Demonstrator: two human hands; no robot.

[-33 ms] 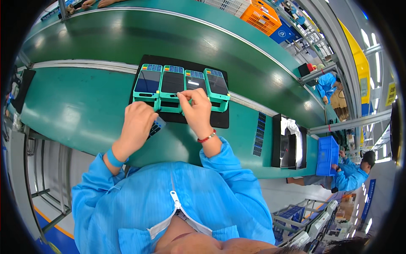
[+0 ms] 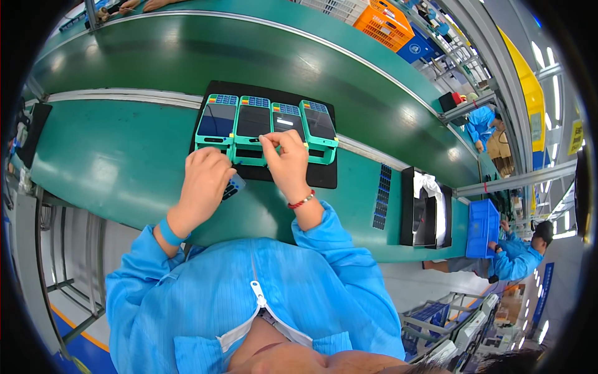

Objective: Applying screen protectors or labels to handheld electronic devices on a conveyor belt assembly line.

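Several green handheld terminals with keypads and dark screens lie side by side on a black mat: the leftmost terminal, a second terminal, a third terminal and the rightmost terminal. My right hand has thumb and forefinger pinched at the lower edge of the second one, beside a small dark oval piece; whether they hold anything is hidden. In front of the leftmost terminal, my left hand is closed on a small clear sheet of dark stickers, partly covered by the fingers.
On the green bench, a longer strip of dark stickers lies to the right. Beyond it are a black box with white wrapping and a blue bin, where a co-worker stands. A conveyor belt runs behind the mat.
My right hand has shifted very slightly left at the second terminal. My left hand and the sticker sheet have moved slightly right. The terminals stay put.
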